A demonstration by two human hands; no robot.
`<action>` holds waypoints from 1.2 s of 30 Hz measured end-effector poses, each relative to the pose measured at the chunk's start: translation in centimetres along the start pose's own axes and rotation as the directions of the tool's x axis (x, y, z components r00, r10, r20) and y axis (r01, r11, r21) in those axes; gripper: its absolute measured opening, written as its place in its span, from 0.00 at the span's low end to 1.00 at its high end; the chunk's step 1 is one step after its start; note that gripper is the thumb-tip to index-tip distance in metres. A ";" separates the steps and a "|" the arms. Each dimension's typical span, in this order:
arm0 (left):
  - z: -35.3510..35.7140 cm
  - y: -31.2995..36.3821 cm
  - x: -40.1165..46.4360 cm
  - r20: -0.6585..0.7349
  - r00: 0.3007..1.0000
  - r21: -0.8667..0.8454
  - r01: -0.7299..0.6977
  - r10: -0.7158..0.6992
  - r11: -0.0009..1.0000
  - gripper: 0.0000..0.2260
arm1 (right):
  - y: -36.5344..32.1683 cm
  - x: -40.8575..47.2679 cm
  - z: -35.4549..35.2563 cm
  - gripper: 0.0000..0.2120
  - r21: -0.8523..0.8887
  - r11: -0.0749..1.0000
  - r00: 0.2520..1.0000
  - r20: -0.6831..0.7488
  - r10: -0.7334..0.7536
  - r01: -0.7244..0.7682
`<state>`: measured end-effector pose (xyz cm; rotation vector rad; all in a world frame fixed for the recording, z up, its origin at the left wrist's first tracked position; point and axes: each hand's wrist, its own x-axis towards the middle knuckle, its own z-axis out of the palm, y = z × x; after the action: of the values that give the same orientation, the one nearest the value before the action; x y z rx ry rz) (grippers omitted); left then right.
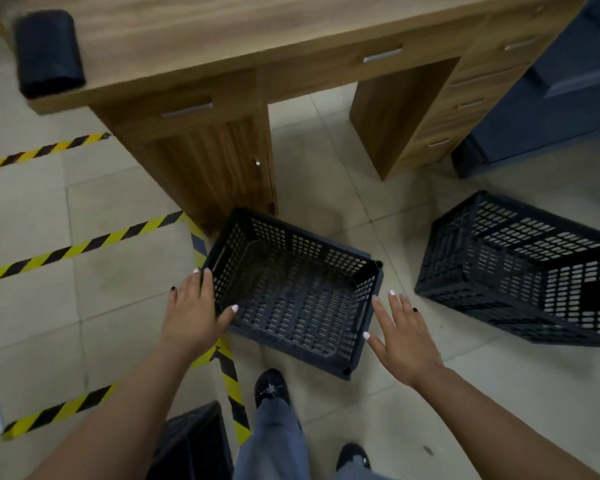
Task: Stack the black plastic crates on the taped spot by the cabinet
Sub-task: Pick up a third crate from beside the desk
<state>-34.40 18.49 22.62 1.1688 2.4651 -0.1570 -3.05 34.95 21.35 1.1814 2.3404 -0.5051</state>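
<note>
A black slotted plastic crate [291, 296] sits open side up on the tiled floor in front of me, partly over the yellow-black tape [84, 245]. My left hand [196, 313] touches its left rim, fingers spread, thumb over the edge. To the crate's right, my right hand [400, 332] hovers open just off the wall. A second black crate [523, 271] lies to the right. The corner of a third black crate [194, 441] shows at the bottom by my legs.
A wooden desk [222, 64] with drawers and a cabinet door stands just behind the crate. A black roll [49, 51] lies on its left end. A dark blue unit [551, 98] is at the right. My shoes [271, 386] stand behind the crate.
</note>
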 end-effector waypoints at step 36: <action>21.5 -1.9 20.6 0.164 0.963 -0.048 0.223 -0.213 0.974 0.37 | 9.9 22.9 16.5 0.43 0.386 0.881 0.952 -0.017 0.305 -0.275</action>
<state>-40.81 26.25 -5.46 0.8222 2.4320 -0.2208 -2.87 46.88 -6.13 1.7256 2.1263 -0.8430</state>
